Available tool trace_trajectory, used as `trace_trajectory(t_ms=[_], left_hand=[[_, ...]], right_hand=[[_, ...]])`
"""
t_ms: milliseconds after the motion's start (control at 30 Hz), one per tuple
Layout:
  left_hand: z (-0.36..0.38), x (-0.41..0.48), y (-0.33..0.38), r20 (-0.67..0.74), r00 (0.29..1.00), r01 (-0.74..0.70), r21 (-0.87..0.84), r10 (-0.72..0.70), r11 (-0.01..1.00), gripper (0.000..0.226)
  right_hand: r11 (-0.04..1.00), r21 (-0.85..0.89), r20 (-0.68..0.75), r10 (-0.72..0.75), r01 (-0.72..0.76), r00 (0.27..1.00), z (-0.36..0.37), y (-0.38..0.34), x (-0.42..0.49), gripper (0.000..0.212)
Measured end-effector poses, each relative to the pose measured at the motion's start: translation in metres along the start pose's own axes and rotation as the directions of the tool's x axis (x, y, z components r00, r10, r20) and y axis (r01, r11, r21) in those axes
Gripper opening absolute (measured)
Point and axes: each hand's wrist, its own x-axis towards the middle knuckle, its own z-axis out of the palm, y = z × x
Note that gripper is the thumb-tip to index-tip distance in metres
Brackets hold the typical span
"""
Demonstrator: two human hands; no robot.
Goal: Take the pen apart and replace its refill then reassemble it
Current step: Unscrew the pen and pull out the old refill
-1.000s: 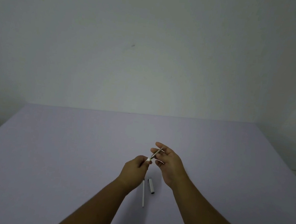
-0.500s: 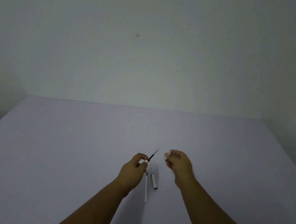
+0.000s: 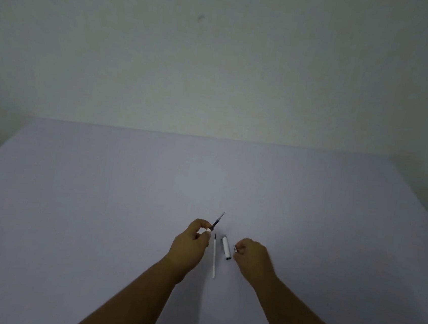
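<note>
My left hand [image 3: 191, 244] grips the white pen barrel, mostly hidden in the fist, with a dark refill [image 3: 217, 220] sticking out up and to the right. My right hand [image 3: 253, 258] is closed low over the table on a small metallic tip piece [image 3: 235, 249], just right of the white pen cap [image 3: 226, 247]. The cap lies on the table between my hands. Beside it, to its left, lies a long thin white spare refill [image 3: 214, 257], pointing away from me.
A pale lilac table [image 3: 124, 205] fills the lower view and meets a plain white wall at the back. Its left and right edges slope off toward dark floor.
My right hand pulled the small tip piece off the pen's front and moved down and right toward the cap. The dark refill now stands bare from the barrel in my left hand.
</note>
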Motion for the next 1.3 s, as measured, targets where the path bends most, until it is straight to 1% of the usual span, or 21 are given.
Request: trace_trajectory(t_ms=[233, 333, 433, 533, 567, 600, 633, 667, 700, 733, 800, 867, 967, 1000, 1067, 1133, 1167, 1200, 1233, 1267, 1300], left_hand=[[0.002, 0.001, 0.0, 0.015, 1.0, 0.005, -0.004, -0.005, 1.0, 0.02], [0.003, 0.001, 0.0, 0.023, 1.0, 0.003, -0.01, -0.003, 1.0, 0.019], [0.004, 0.0, 0.001, 0.03, 1.0, 0.009, -0.01, -0.009, 1.0, 0.019], [0.003, 0.0, 0.002, 0.027, 1.0, 0.007, 0.002, -0.007, 1.0, 0.02], [0.003, 0.0, 0.003, 0.027, 1.0, 0.004, 0.004, -0.004, 1.0, 0.02], [0.004, 0.0, 0.004, 0.028, 1.0, 0.002, 0.003, -0.002, 1.0, 0.02], [0.004, 0.0, 0.005, 0.029, 1.0, 0.001, 0.002, -0.001, 1.0, 0.02], [0.005, 0.0, 0.007, 0.031, 1.0, 0.0, 0.002, 0.0, 1.0, 0.02], [0.007, 0.001, 0.008, 0.033, 0.999, -0.004, 0.001, 0.003, 1.0, 0.02], [0.008, 0.001, 0.009, 0.034, 0.999, -0.009, -0.003, 0.009, 1.0, 0.02], [0.01, 0.001, 0.011, 0.039, 0.999, -0.02, -0.01, 0.021, 1.0, 0.02], [0.011, 0.0, 0.013, 0.048, 0.998, -0.028, -0.017, 0.029, 0.999, 0.02], [0.012, 0.001, 0.013, 0.049, 0.998, -0.028, -0.024, 0.029, 0.999, 0.019], [0.012, 0.001, 0.013, 0.043, 0.999, -0.025, -0.025, 0.026, 0.999, 0.019], [0.011, 0.002, 0.011, 0.033, 0.999, -0.017, -0.021, 0.018, 1.0, 0.019], [0.01, 0.002, 0.009, 0.023, 1.0, -0.002, -0.018, 0.003, 1.0, 0.018], [0.01, 0.003, 0.007, 0.015, 1.0, 0.006, -0.027, -0.005, 1.0, 0.017], [0.009, 0.003, 0.005, 0.006, 1.0, 0.014, -0.038, -0.014, 0.999, 0.016], [0.009, 0.004, 0.004, -0.002, 1.0, 0.021, -0.044, -0.021, 0.999, 0.016], [0.008, 0.004, 0.002, -0.006, 1.0, 0.028, -0.044, -0.029, 0.999, 0.016], [0.008, 0.004, 0.0, -0.006, 0.999, 0.037, -0.044, -0.038, 0.998, 0.017]], right_hand=[[0.999, -0.019, -0.013, -0.043, 0.043, 0.999, 0.001, 0.001, -0.001, 0.024], [1.0, 0.0, -0.016, -0.025, 0.025, 1.0, 0.001, 0.001, -0.002, 0.025], [0.996, 0.08, -0.036, 0.033, -0.03, 0.999, -0.002, -0.002, -0.004, 0.025], [0.972, 0.228, -0.119, 0.08, -0.051, 0.99, -0.011, -0.009, -0.005, 0.024], [0.941, 0.334, -0.131, 0.111, -0.062, 0.985, -0.016, -0.013, -0.005, 0.022], [0.875, 0.478, -0.11, 0.142, -0.072, 0.984, -0.022, -0.019, -0.005, 0.018], [0.78, 0.621, -0.061, 0.153, -0.083, 0.986, -0.027, -0.026, -0.005, 0.012], [0.682, 0.725, -0.006, 0.142, -0.094, 0.99, -0.032, -0.032, -0.006, 0.008], [0.609, 0.786, 0.04, 0.116, -0.103, 0.992, -0.037, -0.038, -0.006, 0.006], [0.564, 0.819, 0.073, 0.082, -0.107, 0.994, -0.04, -0.043, -0.006, 0.006], [0.527, 0.844, 0.104, 0.024, -0.101, 0.994, -0.043, -0.051, -0.008, 0.007], [0.525, 0.844, 0.113, 0.02, -0.106, 0.993, -0.044, -0.056, -0.008, 0.008], [0.515, 0.848, 0.114, 0.053, -0.125, 0.992, -0.045, -0.057, -0.003, 0.006], [0.486, 0.865, 0.108, 0.07, -0.128, 0.992, -0.047, -0.057, -0.001, 0.005], [0.371, 0.919, 0.091, 0.125, -0.132, 0.988, -0.055, -0.056, 0.005, 0.005], [0.261, 0.958, 0.07, 0.18, -0.116, 0.981, -0.065, -0.052, 0.012, 0.01], [0.247, 0.963, 0.055, 0.204, -0.105, 0.977, -0.069, -0.048, 0.016, 0.013], [0.288, 0.952, 0.037, 0.224, -0.102, 0.974, -0.07, -0.043, 0.019, 0.016], [0.381, 0.918, 0.015, 0.236, -0.107, 0.972, -0.07, -0.036, 0.021, 0.017], [0.524, 0.844, -0.009, 0.233, -0.117, 0.973, -0.068, -0.029, 0.022, 0.018], [0.678, 0.724, -0.025, 0.212, -0.128, 0.977, -0.065, -0.023, 0.022, 0.019]])
